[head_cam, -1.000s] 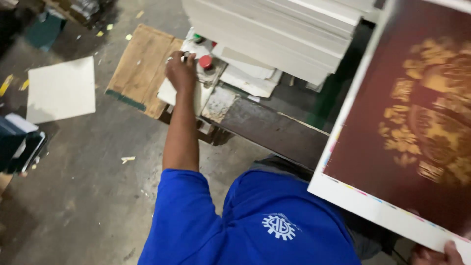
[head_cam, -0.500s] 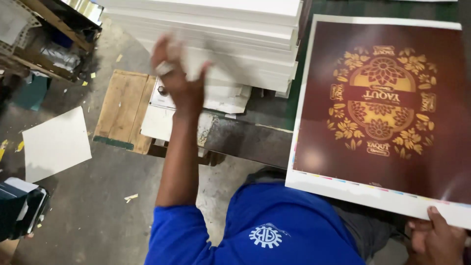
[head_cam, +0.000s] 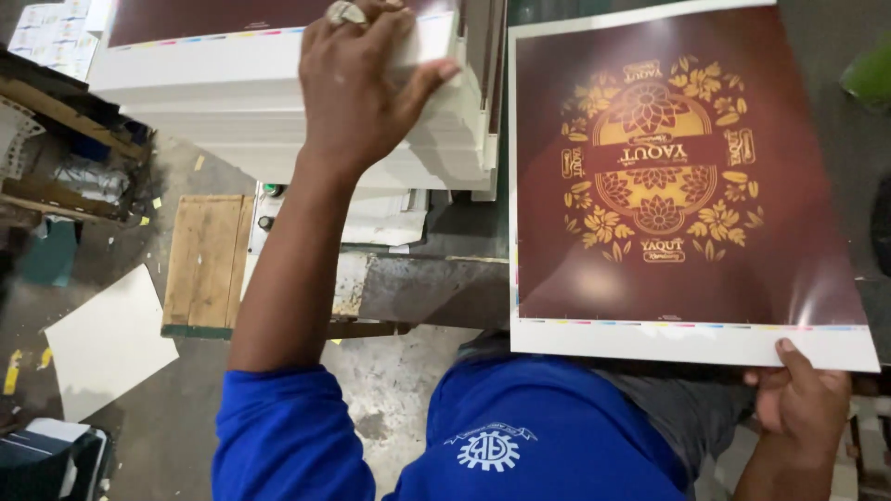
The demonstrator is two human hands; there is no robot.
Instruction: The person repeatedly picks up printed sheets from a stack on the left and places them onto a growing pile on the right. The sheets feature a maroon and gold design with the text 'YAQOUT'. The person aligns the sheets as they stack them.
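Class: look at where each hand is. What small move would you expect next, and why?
Probably the left hand lifts the stack's top sheet: its fingers already curl over the edge of the stack of printed sheets, while the right hand holds one maroon printed sheet clear.

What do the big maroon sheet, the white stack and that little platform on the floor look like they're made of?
Maroon printed sheet: glossy coated paper or thin card, going by its sheen and white margin. White stack: many sheets of likely the same stock, judging by the layered edges. Platform: bare unfinished wood, with visible planks and grain.

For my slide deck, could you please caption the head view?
Left hand on white sheet stack; right hand holds maroon-and-gold printed sheet.
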